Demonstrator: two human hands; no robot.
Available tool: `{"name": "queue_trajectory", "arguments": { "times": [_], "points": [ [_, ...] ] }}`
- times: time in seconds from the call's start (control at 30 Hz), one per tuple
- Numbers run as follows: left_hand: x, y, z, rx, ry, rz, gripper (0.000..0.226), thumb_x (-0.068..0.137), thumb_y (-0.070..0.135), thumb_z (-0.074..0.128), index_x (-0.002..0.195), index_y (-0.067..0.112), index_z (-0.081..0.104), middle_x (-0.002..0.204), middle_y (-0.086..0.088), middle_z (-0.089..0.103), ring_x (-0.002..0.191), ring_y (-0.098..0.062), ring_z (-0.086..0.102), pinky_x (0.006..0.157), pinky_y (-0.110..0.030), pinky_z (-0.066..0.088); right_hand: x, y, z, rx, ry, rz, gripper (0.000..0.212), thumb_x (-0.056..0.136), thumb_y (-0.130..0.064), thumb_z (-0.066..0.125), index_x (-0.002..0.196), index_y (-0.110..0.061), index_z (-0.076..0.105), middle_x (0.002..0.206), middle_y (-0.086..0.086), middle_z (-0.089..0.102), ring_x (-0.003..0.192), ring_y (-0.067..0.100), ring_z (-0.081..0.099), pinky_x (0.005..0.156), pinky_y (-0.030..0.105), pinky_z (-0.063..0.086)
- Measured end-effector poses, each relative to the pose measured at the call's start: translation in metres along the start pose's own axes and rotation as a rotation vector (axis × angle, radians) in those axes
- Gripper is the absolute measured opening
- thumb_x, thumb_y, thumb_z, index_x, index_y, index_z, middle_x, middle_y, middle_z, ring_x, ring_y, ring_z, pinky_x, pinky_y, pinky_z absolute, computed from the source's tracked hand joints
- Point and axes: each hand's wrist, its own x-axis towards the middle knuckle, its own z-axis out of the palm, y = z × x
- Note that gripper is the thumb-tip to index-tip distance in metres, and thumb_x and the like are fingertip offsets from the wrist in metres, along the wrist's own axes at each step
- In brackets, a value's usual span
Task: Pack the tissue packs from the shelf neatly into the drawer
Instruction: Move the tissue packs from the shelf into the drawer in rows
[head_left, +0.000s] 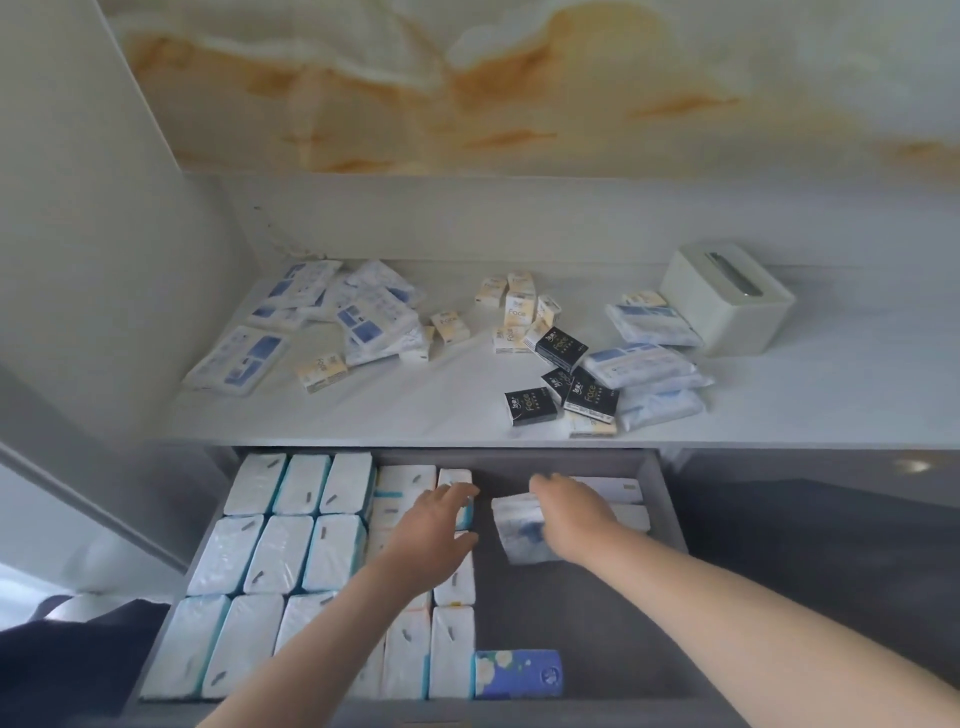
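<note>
Head view, mid-task

- Drawer (519, 608) pulled open below the shelf (415, 410). Its left half is filled: upright white packs with teal edges (280, 551) stand in tight rows, three deep, with narrower columns just beside them toward the middle
- One dark blue floral pack (519, 673) lies flat at the front, touching the last column. A few white packs (623, 488) lie at the back right. The grey floor between is bare
- Left hand (441, 519): fingers spread and fairly straight, resting on the tops of the middle column, gripping nothing; we read it as steadying the row
- Right hand (571, 514): holds a soft white-and-blue tissue pack (519, 530), tilted, over the bare part of the drawer near the back. The pack is motion-blurred and the thumb hidden, so we cannot tell the exact grasp
- Left on the shelf: a heap of flat blue-and-white packs (332, 312), cream Face pocket packs (519, 306), black Face pocket packs (561, 348), more soft blue-and-white packs (649, 364) to the right. A white tissue dispenser (727, 296) stands behind them

Judgement: roughly half done; the drawer's right side is unfilled and many packs wait on the shelf
</note>
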Motion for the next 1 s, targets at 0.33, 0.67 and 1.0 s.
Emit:
{"name": "queue_trajectory", "arguments": {
  "times": [0.33, 0.67, 1.0],
  "points": [
    [0.043, -0.009, 0.023, 0.263, 0.050, -0.073, 0.064, 0.093, 0.039, 0.054, 0.149, 0.027, 0.026, 0.144, 0.000, 0.039, 0.132, -0.025, 0.034, 0.104, -0.038, 0.037, 0.052, -0.018, 0.050, 0.387, 0.095, 0.173, 0.040, 0.088, -0.004, 0.060, 0.126, -0.015, 0.052, 0.128, 0.011, 0.048, 0.113, 0.033, 0.056, 0.094, 0.035, 0.045],
    [0.066, -0.004, 0.036, 0.241, 0.250, -0.194, 0.033, 0.095, 0.022, 0.052, 0.128, 0.022, 0.050, 0.119, -0.001, 0.056, 0.111, -0.024, 0.050, 0.073, -0.035, 0.051, 0.044, -0.037, 0.070, 0.964, 0.444, 0.560, 0.033, 0.093, -0.006, 0.056, 0.125, -0.011, 0.057, 0.125, 0.008, 0.060, 0.116, 0.027, 0.059, 0.088, 0.023, 0.039],
    [0.058, 0.009, 0.017, 0.441, -0.056, -0.063, 0.061, 0.092, 0.020, 0.051, 0.149, 0.025, 0.030, 0.149, -0.001, 0.032, 0.135, -0.024, 0.033, 0.102, -0.039, 0.039, 0.040, -0.014, 0.033, 0.679, 0.011, 0.418, 0.051, 0.091, -0.010, 0.057, 0.140, -0.009, 0.041, 0.139, 0.013, 0.051, 0.126, 0.031, 0.052, 0.092, 0.028, 0.043]
  ]
}}
